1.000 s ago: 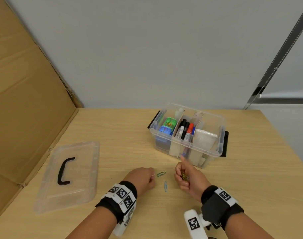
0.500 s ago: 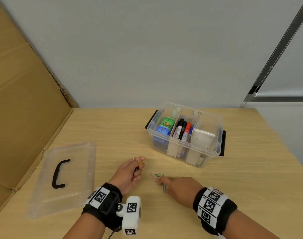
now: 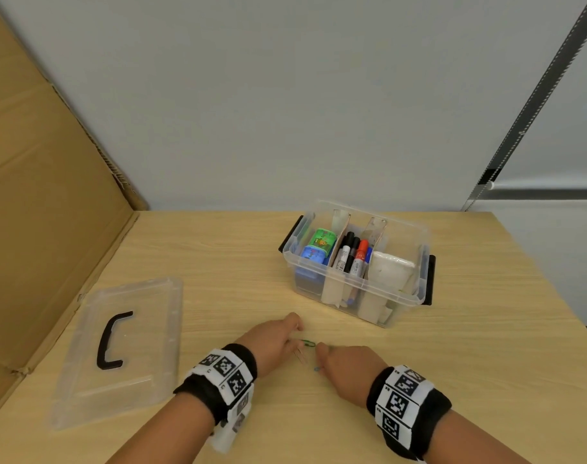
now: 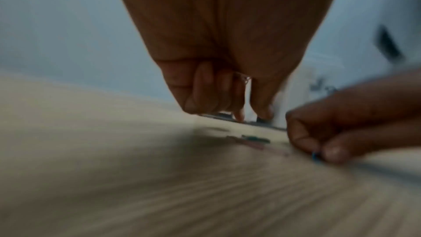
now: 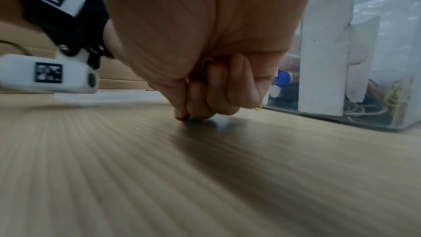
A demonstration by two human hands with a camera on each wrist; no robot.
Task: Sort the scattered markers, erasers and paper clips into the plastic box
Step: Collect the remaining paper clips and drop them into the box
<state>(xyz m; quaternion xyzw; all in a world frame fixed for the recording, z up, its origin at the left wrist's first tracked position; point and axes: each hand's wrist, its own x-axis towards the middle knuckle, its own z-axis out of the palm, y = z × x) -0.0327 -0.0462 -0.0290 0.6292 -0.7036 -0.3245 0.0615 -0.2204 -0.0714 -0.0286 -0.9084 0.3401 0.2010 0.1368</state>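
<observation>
The right hand [image 3: 344, 366] pinches a blue paper clip [image 5: 189, 119] flat against the tabletop [image 3: 486, 329], other clips curled in its palm. Just left, the green paper clip [image 3: 308, 343] lies crosswise, nearer the left hand [image 3: 272, 341], whose fingers curl round a clip. The plastic box [image 3: 415, 298] stands far-right.

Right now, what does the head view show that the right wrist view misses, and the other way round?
Only the head view shows the clear lid lying left of the hands, the markers standing in the plastic box's middle compartment, and a green paper clip on the table between the hands. Only the right wrist view shows the right hand from below: its fingertips pinch a blue paper clip against the table, with more clips tucked in the curled fingers. Both show the plastic box and the wooden table.
</observation>
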